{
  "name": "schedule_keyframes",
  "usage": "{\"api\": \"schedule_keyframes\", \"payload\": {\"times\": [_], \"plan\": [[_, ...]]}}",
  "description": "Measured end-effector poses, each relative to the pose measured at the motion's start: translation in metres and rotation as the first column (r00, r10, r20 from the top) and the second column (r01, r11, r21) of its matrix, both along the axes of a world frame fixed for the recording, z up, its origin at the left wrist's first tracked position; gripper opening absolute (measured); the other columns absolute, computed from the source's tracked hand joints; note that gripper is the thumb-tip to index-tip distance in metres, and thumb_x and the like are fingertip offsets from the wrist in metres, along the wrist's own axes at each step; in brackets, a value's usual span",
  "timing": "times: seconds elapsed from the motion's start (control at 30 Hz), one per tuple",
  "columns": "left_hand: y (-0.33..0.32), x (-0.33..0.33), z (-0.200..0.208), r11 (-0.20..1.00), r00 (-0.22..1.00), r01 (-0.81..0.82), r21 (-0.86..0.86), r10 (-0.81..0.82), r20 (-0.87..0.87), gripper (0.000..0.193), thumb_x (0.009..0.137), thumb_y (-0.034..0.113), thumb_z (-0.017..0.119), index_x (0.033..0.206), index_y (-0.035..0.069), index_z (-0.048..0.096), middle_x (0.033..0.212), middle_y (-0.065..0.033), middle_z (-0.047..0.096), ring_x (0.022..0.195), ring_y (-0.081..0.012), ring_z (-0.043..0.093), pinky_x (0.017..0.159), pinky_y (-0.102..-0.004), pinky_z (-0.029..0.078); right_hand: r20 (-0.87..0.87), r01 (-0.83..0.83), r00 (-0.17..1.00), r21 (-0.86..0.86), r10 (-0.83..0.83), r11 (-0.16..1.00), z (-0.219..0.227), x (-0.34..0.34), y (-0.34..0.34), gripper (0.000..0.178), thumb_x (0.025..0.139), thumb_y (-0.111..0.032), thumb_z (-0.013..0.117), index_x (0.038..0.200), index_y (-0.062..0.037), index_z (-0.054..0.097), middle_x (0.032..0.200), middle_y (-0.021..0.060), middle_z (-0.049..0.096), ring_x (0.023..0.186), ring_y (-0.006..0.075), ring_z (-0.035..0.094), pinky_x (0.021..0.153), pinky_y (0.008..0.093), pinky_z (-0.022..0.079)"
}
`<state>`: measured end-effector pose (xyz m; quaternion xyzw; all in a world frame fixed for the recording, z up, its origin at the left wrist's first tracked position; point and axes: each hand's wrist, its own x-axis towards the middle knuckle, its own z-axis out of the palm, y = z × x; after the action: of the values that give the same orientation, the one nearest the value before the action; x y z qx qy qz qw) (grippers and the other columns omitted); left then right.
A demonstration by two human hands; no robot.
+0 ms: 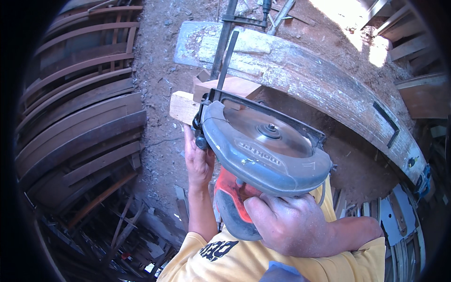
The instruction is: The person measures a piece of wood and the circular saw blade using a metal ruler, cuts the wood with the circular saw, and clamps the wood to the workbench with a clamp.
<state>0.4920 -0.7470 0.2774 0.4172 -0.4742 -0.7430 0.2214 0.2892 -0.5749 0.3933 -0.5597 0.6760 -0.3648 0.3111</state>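
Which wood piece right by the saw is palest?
The cream-coloured block jutting out left of the saw, just above the left hand in the picture; the board beside it is redder brown.

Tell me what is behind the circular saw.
Seen past the circular saw: part of the left hand, a pale wood block and a reddish-brown board. The rest of the hand, and anything else the saw covers, cannot be seen.

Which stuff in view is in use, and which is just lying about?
In use:
- circular saw, right hand gripping it
- pale wood block, left hand beneath it

Apparently lying about:
- wooden boards, left
- black L-shaped piece
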Motion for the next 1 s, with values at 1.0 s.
{"api": "schedule_keyframes", "payload": {"times": [1.0], "plan": [[-0.014,-0.001,0.001,1.000,1.000,0.009,-0.011,-0.009,-0.003,0.101,0.105,0.042,0.067,0.170,0.004,0.000,0.158,-0.0121,0.045,0.137,-0.0201,0.057,0.110,-0.0356,0.051,0.017,-0.009,1.000,0.019,0.008,1.000,0.004,0.005,-0.016,0.013,0.081,-0.013,0.070,0.080,-0.0108,0.056,0.071,0.0044,0.057,0.063,0.0206,0.064,0.055,0.0335,0.051]]}}
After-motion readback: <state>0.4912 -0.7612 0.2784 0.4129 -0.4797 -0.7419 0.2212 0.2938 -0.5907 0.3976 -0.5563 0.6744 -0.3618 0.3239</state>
